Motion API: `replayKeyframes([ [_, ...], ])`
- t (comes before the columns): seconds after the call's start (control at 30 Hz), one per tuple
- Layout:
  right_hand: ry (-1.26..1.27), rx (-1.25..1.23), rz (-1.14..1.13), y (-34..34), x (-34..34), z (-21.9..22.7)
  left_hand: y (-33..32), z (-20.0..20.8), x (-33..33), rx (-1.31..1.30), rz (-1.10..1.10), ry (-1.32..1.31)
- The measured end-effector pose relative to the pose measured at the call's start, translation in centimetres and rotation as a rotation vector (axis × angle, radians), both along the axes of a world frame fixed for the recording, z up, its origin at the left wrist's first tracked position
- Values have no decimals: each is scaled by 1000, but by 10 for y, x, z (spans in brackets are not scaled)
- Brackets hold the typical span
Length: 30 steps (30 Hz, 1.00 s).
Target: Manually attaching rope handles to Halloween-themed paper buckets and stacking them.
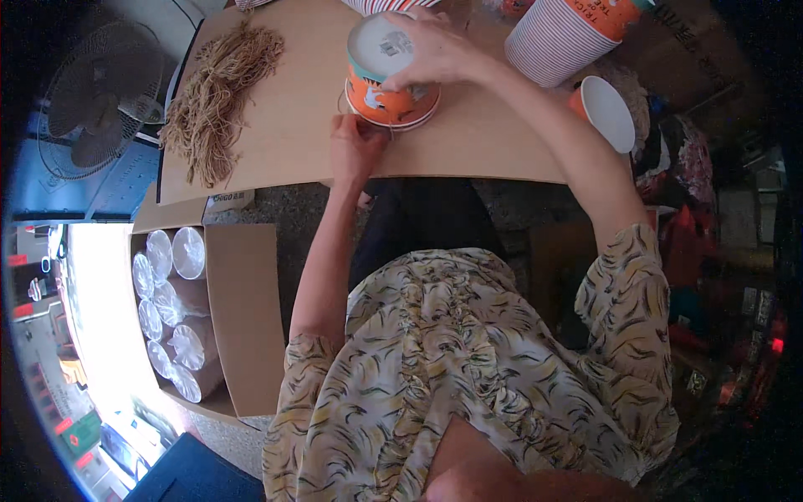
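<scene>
An orange paper bucket [376, 99] with a teal band and a pale base stands upside down on the table, its wide rim downward. Across its upturned base and far side my right hand [435, 52] is spread, thumb against the wall, gripping it. My left hand [358, 146] is at the near left of the rim, fingers pinched together. A thin cord seems to loop up beside those fingers; their tips are partly hidden against the rim.
A bundle of brown twine cords [222, 96] lies on the table's left. Stacked striped buckets [556, 42] and one tipped bucket [608, 113] occupy the right. Below left, an open carton [242, 322] holds several plastic-wrapped rolls. A fan [100, 109] stands beyond the table's left edge.
</scene>
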State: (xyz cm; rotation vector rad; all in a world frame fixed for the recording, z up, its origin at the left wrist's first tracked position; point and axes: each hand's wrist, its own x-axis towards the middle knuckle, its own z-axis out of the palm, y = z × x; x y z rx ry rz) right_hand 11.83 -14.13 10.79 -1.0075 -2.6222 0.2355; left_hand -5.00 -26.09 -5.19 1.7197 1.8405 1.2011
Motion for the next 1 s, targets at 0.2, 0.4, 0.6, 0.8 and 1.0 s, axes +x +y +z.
replayKeyframes([
  [0.2, -85, 203, -383, -70, -19, 36, 12, -4, -32, 68, 20, 49],
  [0.4, -176, -258, -358, -20, -8, 35, 8, 4, -15, 42, 56, 121],
  [0.6, 4, -134, -97, -40, -3, 40, 3, -4, -24, 0, 98, 94],
  [0.8, -253, -234, -237, -15, -10, 41, 5, 0, -19, -63, 131, 88],
  [1.0, -216, -258, -298, -22, -11, 36, 1, -2, -21, -9, 110, 96],
])
